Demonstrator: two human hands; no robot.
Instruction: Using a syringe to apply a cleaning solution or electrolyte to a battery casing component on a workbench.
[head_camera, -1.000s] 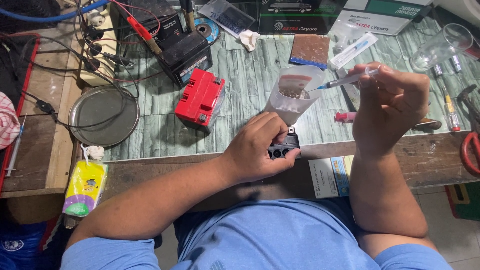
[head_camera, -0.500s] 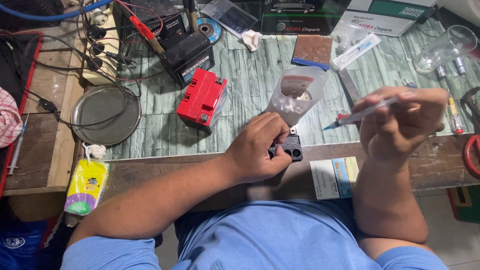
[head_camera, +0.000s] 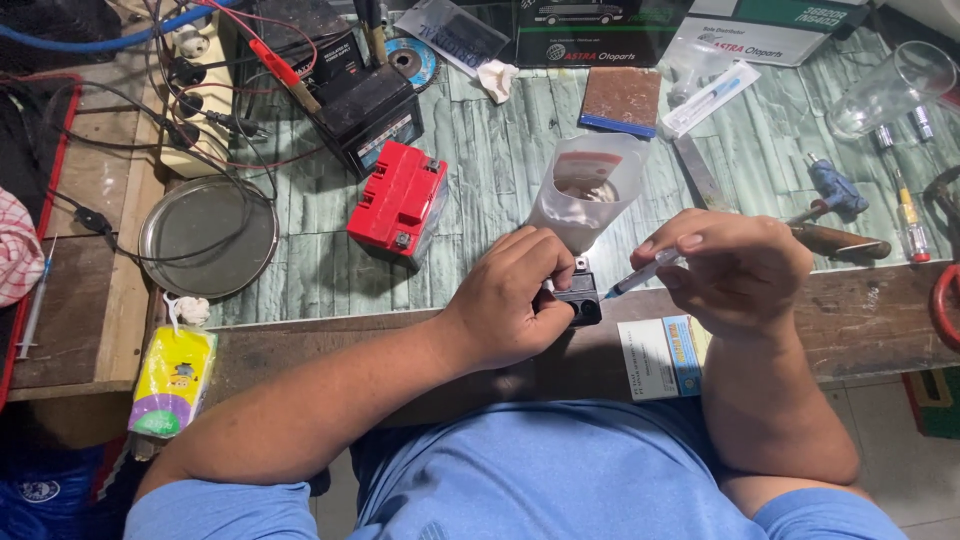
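My left hand (head_camera: 515, 295) grips a small black box-shaped part (head_camera: 577, 298) at the front edge of the green-patterned table (head_camera: 480, 170). My right hand (head_camera: 735, 270) holds a thin syringe (head_camera: 640, 275) tilted down, its tip almost touching the black part. Just behind the two hands stands an open clear plastic pouch (head_camera: 590, 185).
A red battery (head_camera: 398, 203) lies left of the pouch, a black battery (head_camera: 368, 118) with clip leads behind it. A round metal lid (head_camera: 208, 236) sits at the left. A glass (head_camera: 890, 90), screwdrivers (head_camera: 905, 215), a packaged syringe (head_camera: 710, 97) and a brown sanding block (head_camera: 622, 100) lie at right. A small card (head_camera: 660, 355) rests on the wooden ledge.
My right hand has come down and left with the syringe, from above the pouch to the black part. My left hand has kept its hold on the part.
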